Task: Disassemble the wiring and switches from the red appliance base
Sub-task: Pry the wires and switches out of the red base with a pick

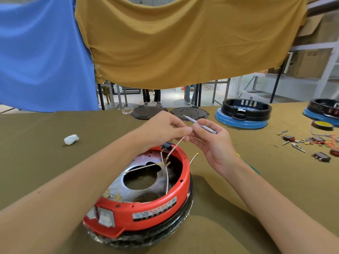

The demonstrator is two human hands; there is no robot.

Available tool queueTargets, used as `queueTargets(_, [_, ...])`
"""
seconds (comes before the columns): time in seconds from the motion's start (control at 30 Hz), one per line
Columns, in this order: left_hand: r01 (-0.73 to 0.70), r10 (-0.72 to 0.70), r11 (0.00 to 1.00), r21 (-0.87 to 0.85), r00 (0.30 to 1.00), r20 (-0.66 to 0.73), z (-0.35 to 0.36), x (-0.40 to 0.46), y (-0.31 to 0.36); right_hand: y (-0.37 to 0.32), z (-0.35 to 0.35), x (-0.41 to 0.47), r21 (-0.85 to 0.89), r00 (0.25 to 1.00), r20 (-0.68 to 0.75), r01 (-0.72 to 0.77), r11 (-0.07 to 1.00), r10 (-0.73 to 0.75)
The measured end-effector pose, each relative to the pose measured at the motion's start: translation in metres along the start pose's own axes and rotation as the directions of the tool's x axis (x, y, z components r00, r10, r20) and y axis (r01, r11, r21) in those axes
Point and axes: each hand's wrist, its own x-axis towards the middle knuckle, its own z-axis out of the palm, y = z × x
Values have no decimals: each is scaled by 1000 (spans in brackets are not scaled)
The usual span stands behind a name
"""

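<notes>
Red appliance base sits open on the olive surface, directly below both hands. Left hand grip: pinching a white wire that runs down into the base. Right hand grip: holding a slim silver tool.

1. Bright, even daylight fills the room, strongest from the open floor beyond the hanging cloths.
2. Shadows on the desk are soft, darkest under the red base.
3. The metal plate inside it glares mildly.
4. Wide-angle bending curves the edges; the forearms look stretched.
5. Distant shelving is slightly soft.
</notes>
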Motion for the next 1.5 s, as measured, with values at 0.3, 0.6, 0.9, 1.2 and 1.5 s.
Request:
queueTargets(0.3, [116, -188, 789, 604, 980, 58, -48, -15, -53, -12, -29, 15, -262, 939, -338, -37, 964, -56])
queueTargets(0.6, [130, -186, 844, 521, 981, 57, -51, -24, -69, 3, -36, 18, -952, 969, -155, -94, 290, -193])
queueTargets(0.9, [274, -253, 940, 205, 959, -125, -66, -41, -53, 9, -26, 13, -831, 982, -15, 94, 548, -190])
queueTargets(1.2, [587, -563, 739, 330, 808, -175, -81, -104, -53, 14, -16, 6, -681, 988, 120, 156, 716, -101])
queueTargets(1.5, [325, -374, 803, 499, 927, -1, -81, -52, -31, 16, -17, 7, -524, 993, 106, 106, 845, -59])
